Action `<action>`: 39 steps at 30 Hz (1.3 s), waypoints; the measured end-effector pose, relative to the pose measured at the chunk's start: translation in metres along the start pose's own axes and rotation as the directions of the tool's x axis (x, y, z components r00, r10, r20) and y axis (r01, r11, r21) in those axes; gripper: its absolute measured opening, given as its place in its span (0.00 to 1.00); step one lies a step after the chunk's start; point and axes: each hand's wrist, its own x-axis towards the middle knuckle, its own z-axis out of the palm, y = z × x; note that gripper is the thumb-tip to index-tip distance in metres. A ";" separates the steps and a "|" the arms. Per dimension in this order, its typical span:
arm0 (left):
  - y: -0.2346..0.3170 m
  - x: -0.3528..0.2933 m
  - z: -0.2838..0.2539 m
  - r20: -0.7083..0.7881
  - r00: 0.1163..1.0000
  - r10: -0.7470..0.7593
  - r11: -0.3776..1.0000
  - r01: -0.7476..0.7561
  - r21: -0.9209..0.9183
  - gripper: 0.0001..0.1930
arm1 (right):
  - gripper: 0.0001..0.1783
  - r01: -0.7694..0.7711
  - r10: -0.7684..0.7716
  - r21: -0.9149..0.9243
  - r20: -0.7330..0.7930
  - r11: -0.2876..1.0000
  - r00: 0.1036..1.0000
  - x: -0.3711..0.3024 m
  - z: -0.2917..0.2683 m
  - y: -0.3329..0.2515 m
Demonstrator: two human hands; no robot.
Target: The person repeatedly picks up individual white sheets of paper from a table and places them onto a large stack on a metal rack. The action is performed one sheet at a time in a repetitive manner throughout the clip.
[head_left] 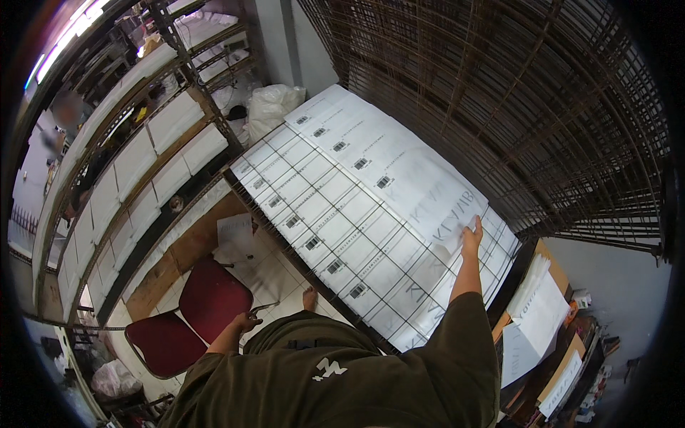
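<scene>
My right hand (470, 237) is at the right end of a big white printed sheet (399, 167), its fingers apart, at or just over the sheet's edge. That sheet lies along the far side of a rack table, partly over a dark wire grid (342, 214). Under the grid, more white printed sheets (321, 246) with small dark label blocks and handwriting show through. Down at my left side, my left hand (246, 323) is closed around a thin dark tool (265, 308) that looks forked; its exact kind is too small to make out.
Dark wire racks (499, 93) tower behind the table. Shelves with white stacks (143, 157) stand at left, near a white plastic bag (275, 107). A red chair (210, 303) is beside me. Cardboard boxes with papers (535, 314) sit at right. A person (64, 121) is far left.
</scene>
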 end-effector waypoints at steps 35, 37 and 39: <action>0.286 -0.046 0.040 -0.361 0.143 0.921 0.370 -0.611 0.700 0.39 | 0.37 -0.157 -0.221 -0.762 -0.368 0.628 0.903 -0.408 -0.162 0.086; 0.294 -0.051 0.048 -0.274 0.099 0.957 0.279 -0.584 0.762 0.38 | 0.36 -0.131 -0.259 -0.813 -0.327 0.568 0.909 -0.408 -0.165 0.074; 0.299 -0.061 0.047 -0.274 0.137 0.952 0.301 -0.573 0.762 0.39 | 0.35 -0.097 -0.251 -0.824 -0.278 0.558 0.927 -0.408 -0.168 0.070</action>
